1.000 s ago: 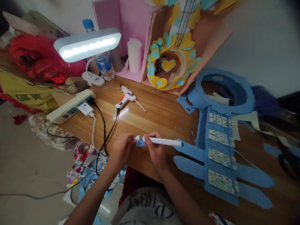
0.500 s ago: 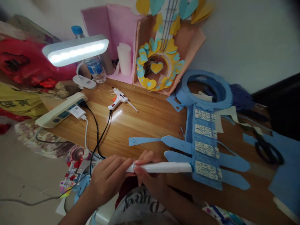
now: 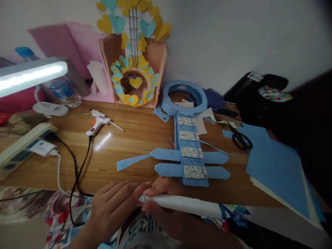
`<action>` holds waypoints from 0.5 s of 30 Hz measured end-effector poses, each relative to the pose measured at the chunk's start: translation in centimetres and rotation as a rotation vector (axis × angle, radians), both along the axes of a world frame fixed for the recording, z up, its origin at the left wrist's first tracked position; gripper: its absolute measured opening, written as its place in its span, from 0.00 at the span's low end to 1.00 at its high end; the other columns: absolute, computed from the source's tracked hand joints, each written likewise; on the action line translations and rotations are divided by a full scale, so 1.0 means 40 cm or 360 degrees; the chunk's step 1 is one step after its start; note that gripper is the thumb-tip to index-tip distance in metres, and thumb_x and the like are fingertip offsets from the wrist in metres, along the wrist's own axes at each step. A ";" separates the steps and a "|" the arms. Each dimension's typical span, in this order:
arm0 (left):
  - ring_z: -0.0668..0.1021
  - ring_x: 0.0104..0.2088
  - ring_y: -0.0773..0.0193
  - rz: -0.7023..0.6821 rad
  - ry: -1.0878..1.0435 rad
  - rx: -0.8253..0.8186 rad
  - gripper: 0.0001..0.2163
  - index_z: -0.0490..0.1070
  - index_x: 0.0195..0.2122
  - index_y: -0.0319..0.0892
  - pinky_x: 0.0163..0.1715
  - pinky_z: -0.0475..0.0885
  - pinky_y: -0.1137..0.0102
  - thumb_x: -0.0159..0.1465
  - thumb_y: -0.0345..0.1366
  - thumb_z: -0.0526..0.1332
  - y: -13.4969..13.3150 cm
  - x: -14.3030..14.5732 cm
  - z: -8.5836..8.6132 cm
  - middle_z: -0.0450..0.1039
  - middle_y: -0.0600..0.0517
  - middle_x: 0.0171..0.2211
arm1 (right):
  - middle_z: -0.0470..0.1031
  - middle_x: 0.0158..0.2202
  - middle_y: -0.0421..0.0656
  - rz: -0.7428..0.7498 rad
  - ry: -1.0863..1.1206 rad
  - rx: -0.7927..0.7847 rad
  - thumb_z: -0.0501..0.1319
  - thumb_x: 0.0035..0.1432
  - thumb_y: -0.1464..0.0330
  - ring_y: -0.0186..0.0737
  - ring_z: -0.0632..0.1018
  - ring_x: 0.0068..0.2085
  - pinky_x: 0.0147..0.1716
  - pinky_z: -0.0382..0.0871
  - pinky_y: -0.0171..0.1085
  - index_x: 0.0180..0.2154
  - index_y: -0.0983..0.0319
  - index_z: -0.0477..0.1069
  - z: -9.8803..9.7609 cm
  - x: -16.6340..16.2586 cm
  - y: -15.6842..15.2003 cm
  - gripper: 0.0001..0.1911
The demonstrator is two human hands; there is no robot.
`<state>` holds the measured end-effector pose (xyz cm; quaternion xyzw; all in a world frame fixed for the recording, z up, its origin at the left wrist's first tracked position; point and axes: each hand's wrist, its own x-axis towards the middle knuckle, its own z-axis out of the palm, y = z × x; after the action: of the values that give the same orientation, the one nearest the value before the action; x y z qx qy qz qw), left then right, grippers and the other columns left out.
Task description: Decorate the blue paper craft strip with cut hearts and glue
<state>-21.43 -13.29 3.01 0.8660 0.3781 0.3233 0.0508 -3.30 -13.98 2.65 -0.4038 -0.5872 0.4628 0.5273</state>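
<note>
Two hands grasp one white pen: the left hand [image 3: 114, 204] curls its fingers over the pen's left end, and the right hand [image 3: 162, 192] pinches it just beside that, with the thumb below. The pen [image 3: 189, 204] lies almost level in front of the shirt [image 3: 146, 228], near the table's front edge, its blue-tipped end pointing right and slightly down. Part of the pen is hidden by the fingers. Beyond the hands, on the wooden table [image 3: 140, 133], lies a blue strip [image 3: 133, 162] with a small heart drawn on its left end; its right end meets a pointed blue tab [image 3: 164, 154]. That tab and another stick out from a blue neck [image 3: 191, 144], which carries four pale patterned cards and runs up to a blue ring [image 3: 202, 103]. Left of these, a white glue gun [image 3: 97, 124] rests on its side near a power strip [image 3: 23, 147] with a charger [image 3: 43, 148] plugged in. A lit lamp [image 3: 33, 74] hangs over the left side, in front of a bottle [image 3: 62, 92]. To the right, black scissors [image 3: 241, 140] lie beside blue sheets [image 3: 277, 169]. At the back stands a guitar shape [image 3: 135, 82] covered in yellow and turquoise hearts.
</note>
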 end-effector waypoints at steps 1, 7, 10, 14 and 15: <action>0.80 0.39 0.62 0.0009 -0.0012 -0.0067 0.15 0.66 0.55 0.46 0.36 0.74 0.70 0.68 0.39 0.52 0.017 0.003 -0.012 0.79 0.49 0.40 | 0.72 0.25 0.37 -0.0086 -0.0014 0.0098 0.65 0.54 0.59 0.36 0.72 0.26 0.26 0.67 0.35 0.34 0.53 0.72 0.003 0.041 0.008 0.07; 0.77 0.43 0.54 0.0595 -0.0015 -0.0665 0.20 0.69 0.45 0.42 0.43 0.73 0.59 0.65 0.52 0.50 0.134 -0.064 -0.167 0.75 0.45 0.42 | 0.68 0.18 0.41 -0.1018 -0.1337 -0.0418 0.60 0.53 0.50 0.40 0.69 0.21 0.20 0.57 0.36 0.23 0.60 0.70 -0.017 0.493 0.135 0.21; 0.75 0.44 0.51 0.0615 0.0075 -0.0786 0.20 0.71 0.42 0.41 0.48 0.70 0.55 0.62 0.53 0.54 0.156 -0.096 -0.228 0.73 0.45 0.41 | 0.74 0.24 0.46 -0.0848 -0.2283 -0.0908 0.58 0.56 0.53 0.44 0.71 0.24 0.22 0.54 0.37 0.37 0.59 0.75 -0.061 0.697 0.201 0.18; 0.75 0.44 0.50 0.0813 0.0098 -0.0906 0.21 0.70 0.42 0.41 0.46 0.70 0.56 0.57 0.53 0.60 0.138 -0.102 -0.236 0.72 0.45 0.42 | 0.75 0.27 0.50 -0.0770 -0.2380 -0.1015 0.62 0.53 0.54 0.45 0.73 0.27 0.23 0.55 0.38 0.28 0.62 0.74 -0.121 0.819 0.258 0.17; 0.75 0.43 0.51 0.0862 0.0070 -0.0949 0.22 0.70 0.41 0.41 0.45 0.70 0.57 0.56 0.54 0.61 0.132 -0.101 -0.234 0.72 0.45 0.42 | 0.75 0.26 0.50 -0.0775 -0.2378 -0.1023 0.61 0.53 0.53 0.44 0.73 0.26 0.24 0.55 0.38 0.26 0.63 0.74 -0.130 0.835 0.270 0.19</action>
<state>-25.48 -8.02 -6.35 0.6892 0.6707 0.1823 0.2046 30.12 -3.17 -2.56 -0.8487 -0.5178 0.0924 -0.0546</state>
